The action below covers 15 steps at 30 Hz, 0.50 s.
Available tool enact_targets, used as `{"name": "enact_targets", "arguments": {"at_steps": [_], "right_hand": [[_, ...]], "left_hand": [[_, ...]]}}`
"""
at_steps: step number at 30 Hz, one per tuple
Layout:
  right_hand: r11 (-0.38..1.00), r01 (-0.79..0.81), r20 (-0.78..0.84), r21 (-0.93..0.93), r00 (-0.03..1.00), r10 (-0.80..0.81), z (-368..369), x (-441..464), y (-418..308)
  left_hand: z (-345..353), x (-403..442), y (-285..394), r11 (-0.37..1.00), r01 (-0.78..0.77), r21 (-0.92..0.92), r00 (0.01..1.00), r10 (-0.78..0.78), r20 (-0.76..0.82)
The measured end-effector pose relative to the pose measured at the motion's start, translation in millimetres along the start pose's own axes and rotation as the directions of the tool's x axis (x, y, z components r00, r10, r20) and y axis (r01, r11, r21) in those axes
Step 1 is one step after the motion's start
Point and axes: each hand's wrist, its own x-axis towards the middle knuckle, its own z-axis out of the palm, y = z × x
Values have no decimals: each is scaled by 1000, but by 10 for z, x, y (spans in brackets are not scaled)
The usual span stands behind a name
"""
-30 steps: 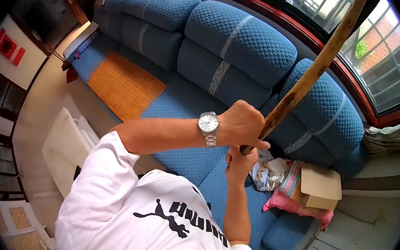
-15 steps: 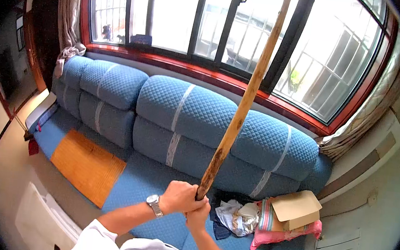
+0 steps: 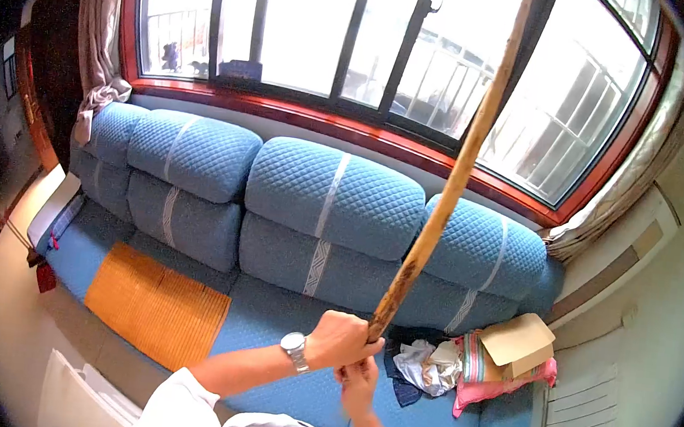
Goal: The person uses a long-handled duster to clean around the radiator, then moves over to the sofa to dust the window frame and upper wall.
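A long wooden pole (image 3: 439, 210) slants up and to the right from my hands. Its lower part is dark and mottled, and the top runs past the upper edge of the head view. My left hand (image 3: 341, 342), with a silver watch (image 3: 294, 350) on its wrist, is closed around the pole near the bottom. Just below it, my right hand (image 3: 358, 382) is wrapped round the lower end, which the fingers mostly hide. Both hands are above the seat of a blue quilted sofa (image 3: 335, 196).
Behind the sofa is a wide window (image 3: 290, 27) with a red frame. An orange mat (image 3: 156, 304) covers part of the seat. To the right lie crumpled clothes (image 3: 428, 366), a pink-edged cushion (image 3: 471, 395) and a cardboard box (image 3: 517, 346). A white panel (image 3: 65, 393) stands at lower left.
Both hands and the pole have shifted right in the view and slightly lower, with the grip kept. The room's position in the view has changed a little too.
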Motion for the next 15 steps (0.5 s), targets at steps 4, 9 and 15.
{"name": "enact_targets", "arguments": {"at_steps": [4, 9, 15], "right_hand": [[982, -34, -28, 188, 999, 40, 35, 18, -15], [980, -156, 162, 119, 977, 136, -206, -117, 100], [965, -194, 179, 174, 970, 163, -457, -255, -11]], "left_hand": [[-67, 29, -45, 1000, -16, -8, 1000, 15, -10], [-50, 3, 38, 999, 37, 11, 999, -36, -35], [150, -39, 412, 977, 147, -156, 982, -163, -97]]}}
